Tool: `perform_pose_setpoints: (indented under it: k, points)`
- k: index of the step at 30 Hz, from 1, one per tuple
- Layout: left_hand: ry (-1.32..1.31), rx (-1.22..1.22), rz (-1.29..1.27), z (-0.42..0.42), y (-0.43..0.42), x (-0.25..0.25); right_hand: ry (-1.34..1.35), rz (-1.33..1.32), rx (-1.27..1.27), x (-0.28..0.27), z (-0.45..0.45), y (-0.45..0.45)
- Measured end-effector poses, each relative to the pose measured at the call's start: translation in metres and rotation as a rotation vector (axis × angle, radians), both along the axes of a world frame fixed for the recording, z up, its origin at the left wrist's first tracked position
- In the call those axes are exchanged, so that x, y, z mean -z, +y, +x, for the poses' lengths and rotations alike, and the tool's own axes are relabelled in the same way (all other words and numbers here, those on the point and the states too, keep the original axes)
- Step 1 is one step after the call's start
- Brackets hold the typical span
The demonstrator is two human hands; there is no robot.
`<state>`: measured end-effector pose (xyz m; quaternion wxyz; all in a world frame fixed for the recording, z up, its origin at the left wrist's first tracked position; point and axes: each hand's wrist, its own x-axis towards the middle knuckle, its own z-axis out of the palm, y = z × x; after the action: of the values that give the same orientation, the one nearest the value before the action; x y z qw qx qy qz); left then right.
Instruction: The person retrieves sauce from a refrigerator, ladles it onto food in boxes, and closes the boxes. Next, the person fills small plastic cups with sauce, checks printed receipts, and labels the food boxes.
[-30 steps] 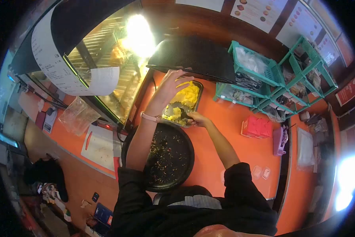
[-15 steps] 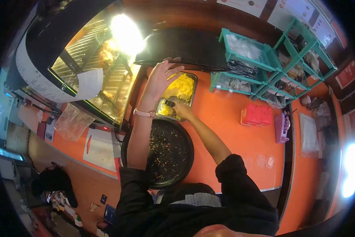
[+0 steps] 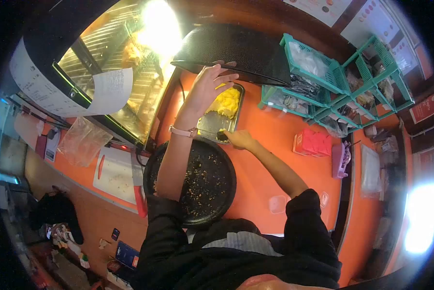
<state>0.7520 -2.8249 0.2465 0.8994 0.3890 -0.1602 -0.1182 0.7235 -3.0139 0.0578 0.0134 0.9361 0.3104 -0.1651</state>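
While the left hand (image 3: 208, 87) reaches up to the edge of a big black lid (image 3: 229, 48), the right hand (image 3: 242, 139) is closed around the dark handle of a serving tool (image 3: 222, 136). The left fingers are spread and seem to touch the lid's edge, but I cannot tell if they grip it.

The serving tool is near the middle of the frame, low in a metal tray (image 3: 211, 122). It looks light and stiff, and the handle is the best place to hold it. The yellow food (image 3: 228, 102) fills the upper part of the tray. It looks soft, damp and easy to squash, so it may stick. The tray seems hard and maybe slippery, best held by its rim.

The lid hangs over the top of the tray, and the left arm blocks its left side. Below that arm is a round black pan (image 3: 229, 179) with little bits in it. A bright glass case (image 3: 106, 63) stands at upper left. Green baskets (image 3: 318, 72) and red boxes (image 3: 313, 143) sit to the right on the orange surface (image 3: 255, 193).
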Motion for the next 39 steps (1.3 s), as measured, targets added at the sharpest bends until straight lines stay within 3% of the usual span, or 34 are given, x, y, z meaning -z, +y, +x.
perform_pose_setpoints:
  k: [2,4,7,11,17,19,20,23,26,27,30,33,35,36,37,39]
  points:
    - [-0.005,-0.008,0.006,-0.001,0.0,-0.001,0.043,0.044,0.033,0.001,0.003,0.006]
    - [-0.013,-0.014,0.016,-0.002,0.0,-0.003,0.251,-0.106,0.194,0.005,0.014,0.019]
    - [0.0,-0.01,0.009,-0.003,0.001,-0.004,0.041,-0.129,0.114,0.014,0.012,0.031]
    - [0.017,0.008,0.004,-0.004,0.002,-0.003,0.134,-0.078,0.055,-0.008,0.019,0.023]
    - [0.016,-0.007,0.004,-0.004,0.001,-0.004,0.169,0.181,-0.025,0.014,0.039,-0.005]
    - [0.013,-0.012,0.008,-0.005,0.001,-0.006,0.269,0.51,-0.087,0.031,0.05,-0.014]
    - [0.007,-0.016,0.001,-0.007,0.001,-0.006,0.265,0.515,-0.09,0.025,0.051,-0.013]
    - [0.003,-0.022,0.004,-0.003,0.001,-0.005,0.676,0.509,0.388,0.006,0.051,-0.014]
    - [-0.013,-0.029,0.032,0.001,0.002,0.0,0.744,0.797,0.584,-0.002,0.037,-0.019]
    - [-0.042,-0.047,0.05,0.0,0.001,-0.002,0.742,0.812,0.61,0.001,0.034,-0.021]
    - [0.011,-0.029,-0.007,0.003,0.0,-0.001,1.03,1.218,0.771,0.009,0.013,-0.027]
    - [-0.147,-0.038,0.1,0.014,0.006,0.018,1.037,1.311,0.845,-0.012,-0.016,-0.03]
    - [0.163,-0.117,0.079,-0.011,-0.01,-0.022,1.104,1.46,0.772,-0.022,-0.041,-0.041]
    - [-0.097,-0.049,0.198,0.014,0.006,0.012,1.094,1.464,0.831,-0.019,-0.05,-0.049]
    - [0.141,-0.098,0.025,-0.002,-0.006,-0.012,1.095,1.482,0.898,-0.024,-0.076,-0.062]
    - [0.102,-0.135,0.047,-0.007,-0.008,-0.02,1.045,1.613,0.963,-0.055,-0.112,-0.085]
